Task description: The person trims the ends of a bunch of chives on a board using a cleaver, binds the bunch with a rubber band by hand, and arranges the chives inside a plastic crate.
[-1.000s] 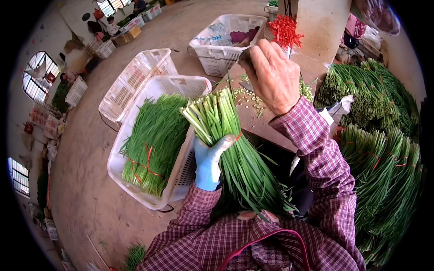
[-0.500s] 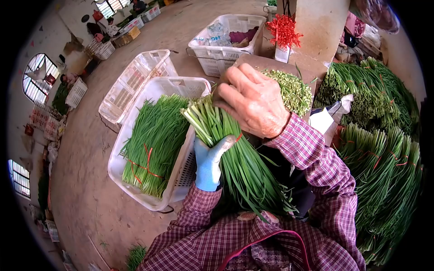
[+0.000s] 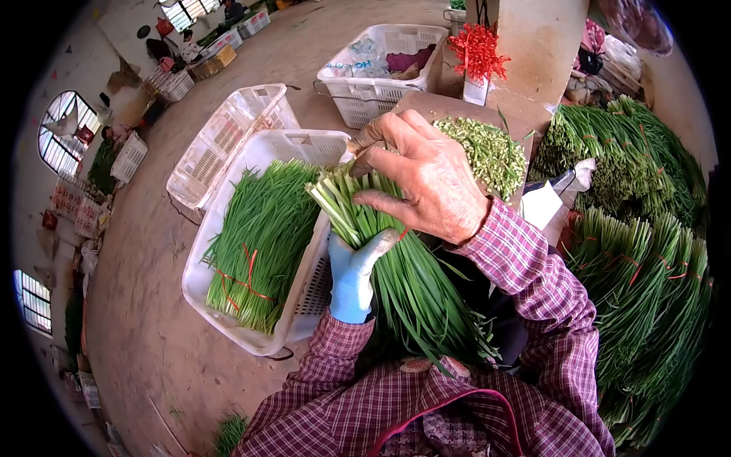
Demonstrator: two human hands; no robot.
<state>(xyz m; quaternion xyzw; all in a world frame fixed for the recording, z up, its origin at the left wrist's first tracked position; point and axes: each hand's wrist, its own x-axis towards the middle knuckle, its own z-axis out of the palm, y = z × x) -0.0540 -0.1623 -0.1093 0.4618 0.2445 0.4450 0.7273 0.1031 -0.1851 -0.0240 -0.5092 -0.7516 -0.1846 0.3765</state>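
Spread wider since earlier: right hand [image 3: 430, 179], loosened at stalk ends [image 3: 332, 204]; left hand [image 3: 352, 270] grasps green bundle [image 3: 411, 293].

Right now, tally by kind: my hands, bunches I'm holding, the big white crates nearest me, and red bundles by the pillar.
Hands: 2, left hand and right hand
Held bunch of greens: 1
Nearest big white crates: 3
Red bundle by the pillar: 1
Total: 7

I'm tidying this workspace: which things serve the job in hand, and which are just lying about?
Seemingly in the job:
chive bunch in the left hand
chive crate
red ties
cut stem bits

Seemingly lying about:
purple cloth
clear plastic beside it
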